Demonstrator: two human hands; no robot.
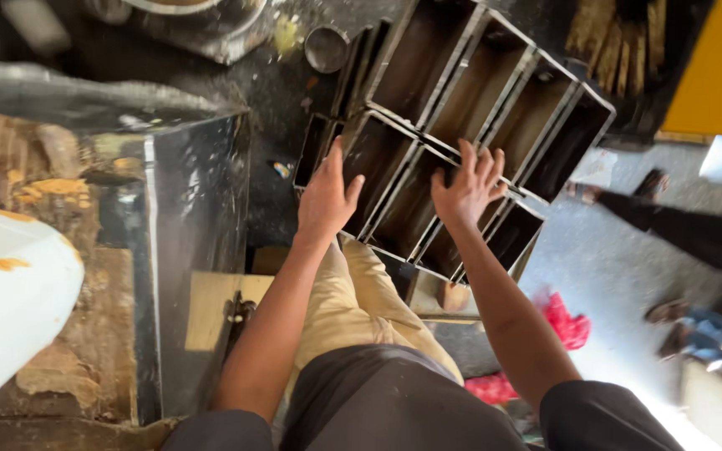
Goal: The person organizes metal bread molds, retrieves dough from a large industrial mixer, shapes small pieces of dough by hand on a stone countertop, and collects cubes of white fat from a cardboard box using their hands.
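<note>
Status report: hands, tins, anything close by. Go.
Left hand and right hand both flat on the near strap of empty loaf tins. Second strap butts behind. Steel cabinet close left.

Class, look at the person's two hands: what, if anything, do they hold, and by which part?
Both the left hand and right hand rest on the top rims of the nearer strapped set of metal loaf tins; a closed grip cannot be told.

Dark, dull metal loaf tins point(403, 196) look worn and greasy beside a glossy metal cabinet point(198, 225) with smeared sides.
</note>
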